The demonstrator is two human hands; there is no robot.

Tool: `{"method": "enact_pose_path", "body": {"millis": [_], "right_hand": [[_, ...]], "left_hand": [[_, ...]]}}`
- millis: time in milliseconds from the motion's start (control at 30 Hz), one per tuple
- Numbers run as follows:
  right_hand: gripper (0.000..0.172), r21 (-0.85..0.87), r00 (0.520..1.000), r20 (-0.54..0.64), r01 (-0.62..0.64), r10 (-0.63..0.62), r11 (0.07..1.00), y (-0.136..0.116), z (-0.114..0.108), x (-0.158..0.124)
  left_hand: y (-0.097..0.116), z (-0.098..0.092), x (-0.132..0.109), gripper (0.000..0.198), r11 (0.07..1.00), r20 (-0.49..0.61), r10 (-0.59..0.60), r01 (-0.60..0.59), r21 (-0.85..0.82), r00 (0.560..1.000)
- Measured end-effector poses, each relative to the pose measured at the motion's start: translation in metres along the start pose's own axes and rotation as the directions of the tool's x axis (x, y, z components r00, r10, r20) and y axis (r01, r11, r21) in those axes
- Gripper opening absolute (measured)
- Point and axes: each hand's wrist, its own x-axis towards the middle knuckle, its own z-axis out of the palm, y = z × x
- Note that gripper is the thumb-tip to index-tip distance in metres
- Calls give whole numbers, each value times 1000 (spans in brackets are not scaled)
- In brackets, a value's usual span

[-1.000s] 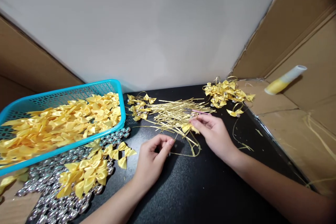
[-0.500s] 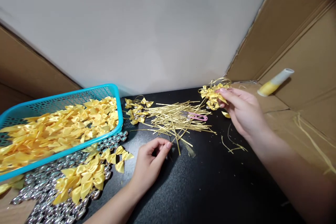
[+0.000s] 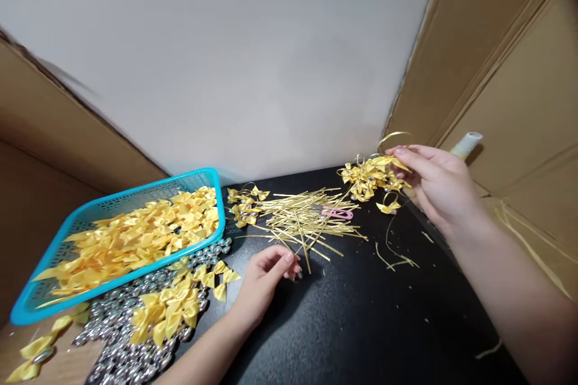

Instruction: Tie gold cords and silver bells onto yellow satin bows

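Observation:
My left hand [image 3: 272,274] is closed, thumb against index finger, at the near edge of a loose pile of gold twist ties [image 3: 302,216]. One thin tie seems to run into its fingertips. Over at the right, my right hand [image 3: 440,186] pinches a yellow satin bow [image 3: 396,163] with a gold tie looped above it. Beneath those fingers lies a heap of finished bows [image 3: 363,180] with silver beads and gold loops. A single beaded bow [image 3: 389,207] sits apart, just below that heap. Pink-handled scissors or snips [image 3: 338,213] rest on the ties.
A turquoise basket [image 3: 220,216] full of yellow bows stands at the left. Silver beads [image 3: 130,343] and loose bows [image 3: 169,307] spread before it. More beaded bows [image 3: 246,207] lie beside the basket. Cardboard walls [image 3: 519,72] flank the black table [image 3: 343,325]; a white-yellow tube [image 3: 467,144] is at right.
My right hand has shifted right and lifted slightly with the bow, away from the heap; one beaded bow now shows apart below. My left hand stays near the ties. The view has shifted.

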Motion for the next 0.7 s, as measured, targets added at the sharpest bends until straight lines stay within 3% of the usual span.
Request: {"method": "enact_pose_path", "body": {"millis": [133, 267, 400, 600, 700], "right_hand": [[5, 25, 999, -18, 26, -26, 999, -1, -3, 2], [7, 46, 997, -18, 75, -75, 996, -2, -7, 4], [8, 83, 993, -54, 113, -109, 990, -9, -11, 6], [7, 115, 991, -86, 112, -103, 987, -18, -14, 6], [10, 56, 977, -70, 203, -199, 977, -18, -18, 8]], "left_hand": [[9, 2, -4, 31, 944, 108, -124, 151, -295, 986], [17, 3, -7, 24, 898, 180, -132, 195, -394, 975], [23, 4, -10, 30, 924, 170, -102, 156, -348, 980], [27, 6, -14, 31, 984, 228, -107, 136, -115, 968], [26, 4, -12, 30, 991, 270, -118, 132, -33, 956]]}}
